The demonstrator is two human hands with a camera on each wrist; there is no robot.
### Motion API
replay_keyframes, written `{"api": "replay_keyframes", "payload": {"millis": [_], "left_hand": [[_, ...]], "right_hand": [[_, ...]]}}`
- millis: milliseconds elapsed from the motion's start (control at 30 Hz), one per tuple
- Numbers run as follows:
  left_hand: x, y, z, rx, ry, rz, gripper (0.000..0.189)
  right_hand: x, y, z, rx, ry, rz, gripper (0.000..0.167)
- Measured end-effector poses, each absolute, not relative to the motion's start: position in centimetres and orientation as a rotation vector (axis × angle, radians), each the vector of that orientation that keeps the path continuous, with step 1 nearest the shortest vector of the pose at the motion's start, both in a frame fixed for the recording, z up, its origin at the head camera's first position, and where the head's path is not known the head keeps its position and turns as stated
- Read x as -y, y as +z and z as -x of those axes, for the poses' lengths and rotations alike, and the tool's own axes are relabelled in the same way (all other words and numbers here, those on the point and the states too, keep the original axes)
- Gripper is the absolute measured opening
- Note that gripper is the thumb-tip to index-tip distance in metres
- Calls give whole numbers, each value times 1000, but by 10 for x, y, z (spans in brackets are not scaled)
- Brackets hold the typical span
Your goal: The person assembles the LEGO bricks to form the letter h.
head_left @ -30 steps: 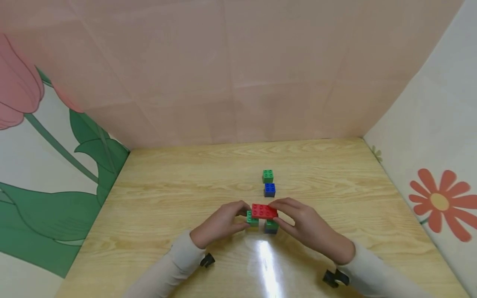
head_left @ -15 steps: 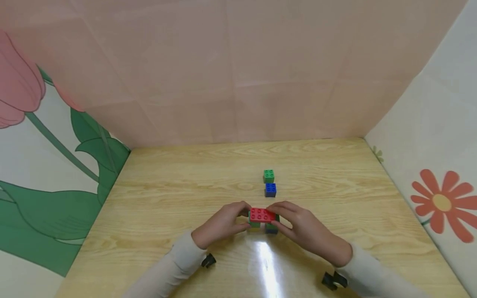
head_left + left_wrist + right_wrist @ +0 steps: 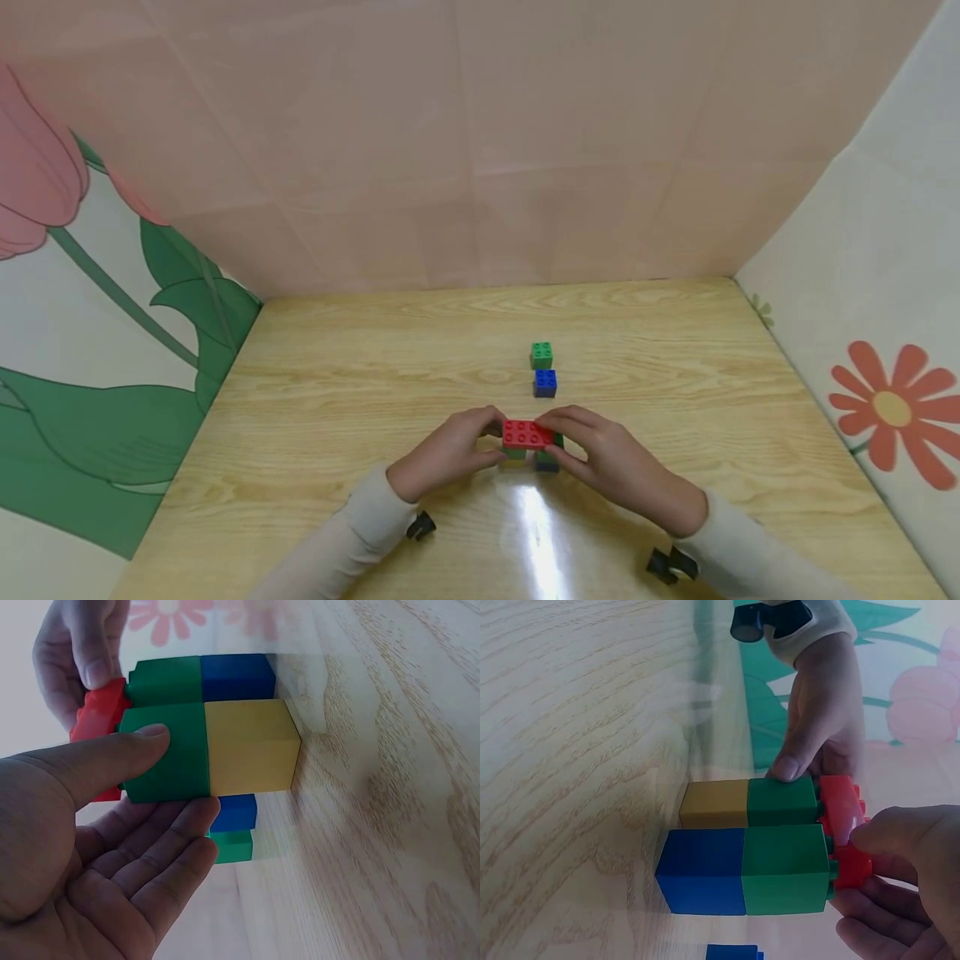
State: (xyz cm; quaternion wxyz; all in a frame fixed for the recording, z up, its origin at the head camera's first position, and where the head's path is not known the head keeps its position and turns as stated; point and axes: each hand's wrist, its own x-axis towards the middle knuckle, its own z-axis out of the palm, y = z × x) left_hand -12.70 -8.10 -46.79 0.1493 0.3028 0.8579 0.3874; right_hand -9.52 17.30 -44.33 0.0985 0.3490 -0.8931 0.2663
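Two short towers of toy building bricks stand side by side on the table. The left tower has a green brick (image 3: 169, 761) on top of a yellow brick (image 3: 251, 750); the right one has a green brick (image 3: 787, 870) on a blue brick (image 3: 701, 870). My left hand (image 3: 453, 446) pinches the left tower's green brick between thumb and fingers. A long red brick (image 3: 521, 433) spans both towers, its right end pinched by my right hand (image 3: 618, 454). In the right wrist view some green studs show below the red brick, which looks not fully pressed down.
Behind the towers, a loose blue brick (image 3: 545, 383) and a loose green brick (image 3: 542, 355) stand in line on the wooden table (image 3: 360, 358). A pink wall (image 3: 465, 225) closes off the back, with patterned panels at both sides.
The red brick has shifted slightly left and toward me, coming over the tops of both towers. My right hand moved with it; the left hand has barely moved.
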Motion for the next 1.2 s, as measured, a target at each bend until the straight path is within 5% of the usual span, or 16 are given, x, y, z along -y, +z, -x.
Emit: {"api": "replay_keyframes", "payload": {"millis": [1200], "left_hand": [[81,-466,126,-2462,1105,-854,30]], "right_hand": [[-173,-440,95,2587,751,-1101,35]]}}
